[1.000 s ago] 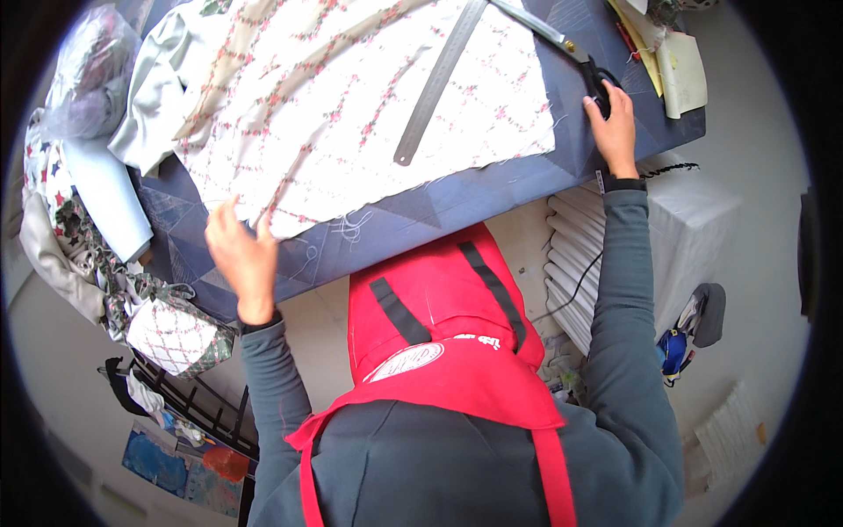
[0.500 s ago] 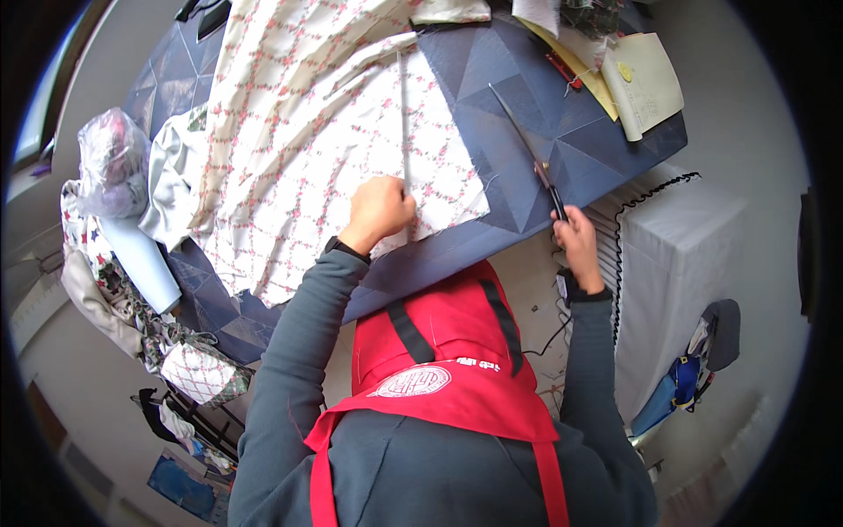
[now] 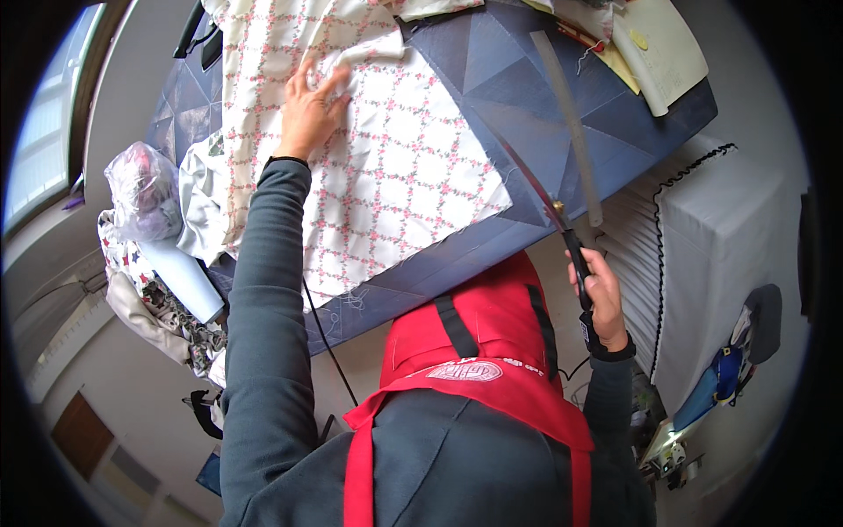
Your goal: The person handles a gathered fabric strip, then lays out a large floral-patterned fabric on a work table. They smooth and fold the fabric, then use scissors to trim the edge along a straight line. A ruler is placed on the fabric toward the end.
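Gripping scissors (image 3: pixel 559 216) in right hand (image 3: pixel 602 299), right of the cloth (image 3: pixel 399 162); aiming their long axis aslant, away and leftward, beside the cloth's edge; spreading left hand (image 3: pixel 309 110) over the cloth, well apart.

Left hand (image 3: pixel 311 114) spread over floral cloth (image 3: pixel 404 162); right hand (image 3: pixel 601 294) holds scissors (image 3: pixel 560 220); ruler (image 3: pixel 571 130) near.

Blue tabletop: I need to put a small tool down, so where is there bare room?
One bare patch lies between the floral cloth and the metal ruler, though the scissors reach over its near end. Another lies right of the ruler, nearer than the cream paper. The left side is crowded with a plastic bag and grey cloth.
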`<state>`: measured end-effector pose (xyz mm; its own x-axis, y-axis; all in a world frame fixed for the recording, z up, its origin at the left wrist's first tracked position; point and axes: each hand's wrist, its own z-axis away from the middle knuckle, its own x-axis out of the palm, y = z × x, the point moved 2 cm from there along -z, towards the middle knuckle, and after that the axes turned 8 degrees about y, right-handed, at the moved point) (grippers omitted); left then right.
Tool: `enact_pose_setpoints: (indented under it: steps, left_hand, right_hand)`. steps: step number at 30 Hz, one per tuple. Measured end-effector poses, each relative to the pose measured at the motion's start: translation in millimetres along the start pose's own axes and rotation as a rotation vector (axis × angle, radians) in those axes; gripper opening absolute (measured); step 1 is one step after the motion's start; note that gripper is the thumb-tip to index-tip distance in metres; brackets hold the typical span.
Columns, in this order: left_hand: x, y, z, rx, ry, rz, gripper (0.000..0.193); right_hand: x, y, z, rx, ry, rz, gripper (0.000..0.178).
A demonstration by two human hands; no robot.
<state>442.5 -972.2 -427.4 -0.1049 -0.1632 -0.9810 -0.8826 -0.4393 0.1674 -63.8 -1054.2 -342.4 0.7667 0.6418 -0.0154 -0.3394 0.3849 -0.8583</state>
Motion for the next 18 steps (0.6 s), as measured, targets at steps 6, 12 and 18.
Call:
enact_pose_setpoints:
  steps: [6,12,18]
  left_hand:
    - [5.6,-55.2,20.4,-0.204,0.119,0.019,0.036]
    - [-26.9,-152.1,112.6,-0.602,0.191,-0.182,0.031]
    - [-82.9,-77.2,290.1,0.153,0.095,0.181,0.040]
  right_hand:
    - [73.3,4.6,-35.3,-0.163,0.177,0.377,0.029]
    - [156.5,-7.1,-129.9,-0.599,0.466,0.638,0.046]
    - [244.5,-9.7,-186.5,-0.729,0.505,0.689,0.034]
